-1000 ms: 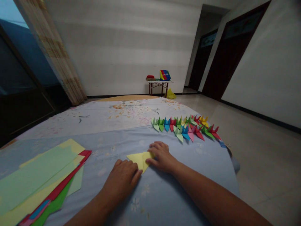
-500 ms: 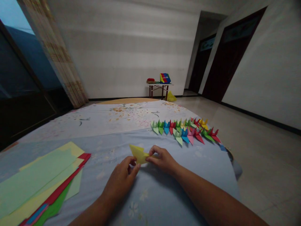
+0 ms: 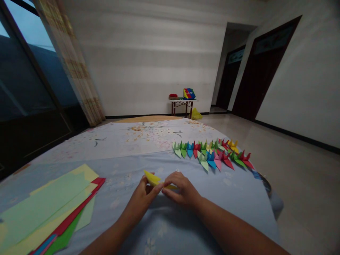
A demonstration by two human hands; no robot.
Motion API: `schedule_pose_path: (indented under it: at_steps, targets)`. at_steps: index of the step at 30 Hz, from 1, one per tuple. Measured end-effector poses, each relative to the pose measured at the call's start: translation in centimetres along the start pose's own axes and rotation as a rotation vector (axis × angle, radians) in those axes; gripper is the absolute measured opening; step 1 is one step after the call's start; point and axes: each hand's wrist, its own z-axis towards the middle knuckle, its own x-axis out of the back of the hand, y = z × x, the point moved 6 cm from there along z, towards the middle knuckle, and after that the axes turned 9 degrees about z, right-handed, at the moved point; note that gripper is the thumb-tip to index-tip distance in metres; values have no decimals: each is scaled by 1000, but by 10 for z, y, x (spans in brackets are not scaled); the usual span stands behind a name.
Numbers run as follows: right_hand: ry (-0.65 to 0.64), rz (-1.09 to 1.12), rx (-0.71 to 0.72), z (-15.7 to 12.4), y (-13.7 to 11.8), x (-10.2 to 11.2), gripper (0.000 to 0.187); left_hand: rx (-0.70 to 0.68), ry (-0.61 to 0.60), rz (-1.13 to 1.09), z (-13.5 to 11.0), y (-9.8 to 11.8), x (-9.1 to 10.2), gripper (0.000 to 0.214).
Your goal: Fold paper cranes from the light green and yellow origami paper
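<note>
A small folded yellow paper is held above the blue cloth, between my two hands. My left hand pinches its left part, with the thumb in front and the fingers behind. My right hand grips the narrow right end, and a yellow tip shows between its thumb and fingers. The fingertips of both hands nearly meet at the middle of the paper. Beyond them, at the right, several folded paper cranes in green, blue, red, pink and yellow stand in rows.
On the left of the table lies a stack of coloured paper sheets, pale green on top. A blue floral cloth covers the near table, a white floral one the far part. A small side table stands by the wall.
The yellow paper has tilted, so less of its broad face shows. Both hands have turned slightly and drawn closer together at its middle. The whole view has shifted a little downward.
</note>
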Motion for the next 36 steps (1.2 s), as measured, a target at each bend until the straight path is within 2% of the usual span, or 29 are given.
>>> schedule_pose_path:
  at_steps: [3, 6, 9, 13, 18, 21, 23, 26, 29, 33, 36]
  targets:
    - [-4, 54, 29, 0, -4, 0, 17, 5, -1, 45, 4, 2, 1, 56]
    - [7, 93, -6, 0, 1, 2, 22, -36, -58, 67, 8, 3, 2, 54]
    - [25, 131, -74, 0, 9, 3, 23, -53, -128, 53, 11, 2, 2, 50]
    - [47, 115, -171, -1, 21, 2, 19, -51, -156, 33, 9, 2, 2, 45]
    - [93, 61, -333, -3, 31, 4, 8, -66, -229, 80, 0, 10, -8, 54]
    - [90, 110, -377, -4, 35, 4, 17, -96, -256, 139, -3, 13, -12, 58]
    - [69, 124, -347, -4, 35, 3, 26, -120, -263, 183, -4, 15, -14, 61]
    - [34, 107, -279, -3, 33, 2, 18, -134, -250, 223, -6, 17, -15, 64]
    - [58, 81, -250, -2, 30, 5, 15, -143, -204, 160, -6, 20, -16, 63]
    - [92, 96, -319, -1, 32, 8, 15, -152, -160, -22, -7, 21, -19, 56]
    - [90, 125, -371, -2, 37, 8, 17, -115, -141, -100, -6, 14, -21, 53]
